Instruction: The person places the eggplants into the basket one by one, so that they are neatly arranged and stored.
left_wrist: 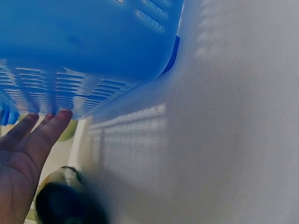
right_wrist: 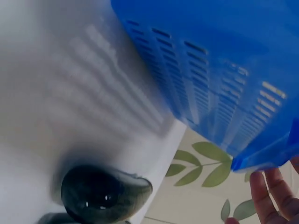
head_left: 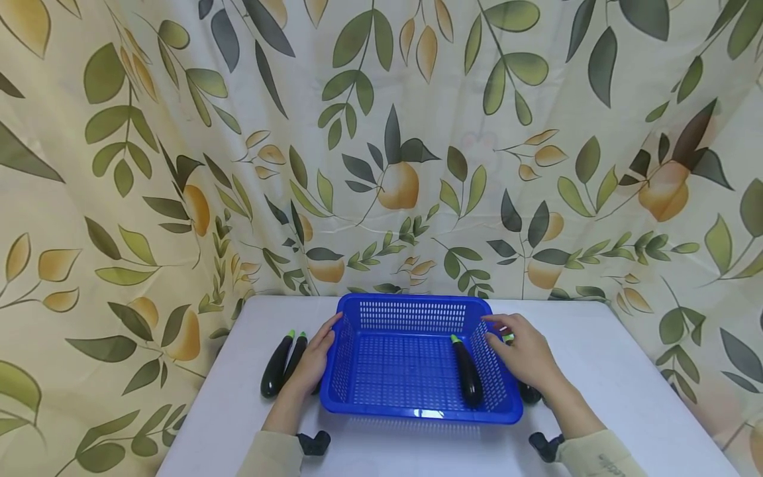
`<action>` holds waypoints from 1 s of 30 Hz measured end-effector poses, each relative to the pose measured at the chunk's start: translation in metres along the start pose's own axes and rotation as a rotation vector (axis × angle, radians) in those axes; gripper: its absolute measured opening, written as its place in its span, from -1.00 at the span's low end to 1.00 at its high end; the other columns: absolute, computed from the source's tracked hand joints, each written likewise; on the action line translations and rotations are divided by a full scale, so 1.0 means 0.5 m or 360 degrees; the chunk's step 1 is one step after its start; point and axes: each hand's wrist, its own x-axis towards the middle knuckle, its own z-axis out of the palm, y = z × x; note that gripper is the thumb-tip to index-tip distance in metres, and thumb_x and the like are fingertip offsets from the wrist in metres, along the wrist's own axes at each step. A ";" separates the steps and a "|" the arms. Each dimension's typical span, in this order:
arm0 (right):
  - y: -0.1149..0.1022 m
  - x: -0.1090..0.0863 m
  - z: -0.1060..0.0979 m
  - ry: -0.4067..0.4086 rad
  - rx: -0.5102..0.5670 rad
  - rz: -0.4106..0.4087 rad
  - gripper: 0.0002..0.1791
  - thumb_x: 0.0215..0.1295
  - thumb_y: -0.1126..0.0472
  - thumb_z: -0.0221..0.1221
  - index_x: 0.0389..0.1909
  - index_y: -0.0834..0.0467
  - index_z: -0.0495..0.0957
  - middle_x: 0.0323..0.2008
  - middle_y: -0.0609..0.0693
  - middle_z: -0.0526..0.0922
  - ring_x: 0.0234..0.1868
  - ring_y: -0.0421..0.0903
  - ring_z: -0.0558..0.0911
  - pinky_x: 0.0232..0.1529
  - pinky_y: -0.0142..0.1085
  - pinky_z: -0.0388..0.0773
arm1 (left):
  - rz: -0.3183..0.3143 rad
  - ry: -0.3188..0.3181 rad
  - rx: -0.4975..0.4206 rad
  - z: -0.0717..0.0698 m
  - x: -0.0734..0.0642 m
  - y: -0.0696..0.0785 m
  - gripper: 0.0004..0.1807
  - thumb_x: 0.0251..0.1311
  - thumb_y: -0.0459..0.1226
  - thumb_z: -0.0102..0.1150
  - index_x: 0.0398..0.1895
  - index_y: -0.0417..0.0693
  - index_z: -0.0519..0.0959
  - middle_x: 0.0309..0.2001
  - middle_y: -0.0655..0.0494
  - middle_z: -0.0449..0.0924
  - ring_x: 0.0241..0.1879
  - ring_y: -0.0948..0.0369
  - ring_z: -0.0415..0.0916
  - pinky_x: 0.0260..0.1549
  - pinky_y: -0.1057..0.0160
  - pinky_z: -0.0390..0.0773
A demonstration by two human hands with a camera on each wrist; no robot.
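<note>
Stretching left to right — blue basket.

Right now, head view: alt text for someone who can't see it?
A left hand and a right hand flank a blue basket with one eggplant inside. More eggplants lie on the white table to either side, before a leaf-patterned curtain.

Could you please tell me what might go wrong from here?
The eggplant inside the basket lies loose near the right wall of the basket, so it might roll if that tips. The left grip, close beside the two eggplants on the left, could nudge them. The right grip partly hides eggplant outside the right wall, which might get bumped unnoticed.
</note>
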 end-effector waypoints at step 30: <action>0.113 -0.006 -0.029 -0.0058 -0.0141 0.0178 -0.55 0.44 0.12 0.20 0.25 0.25 0.56 -0.02 0.35 0.62 -0.11 0.21 0.66 -0.23 0.05 0.65 | -0.0029 0.0007 -0.0006 0.000 0.000 0.005 -0.51 0.68 -0.07 -0.36 0.55 0.52 0.27 0.68 0.12 0.04 0.68 -0.08 -0.16 0.60 -0.32 -0.19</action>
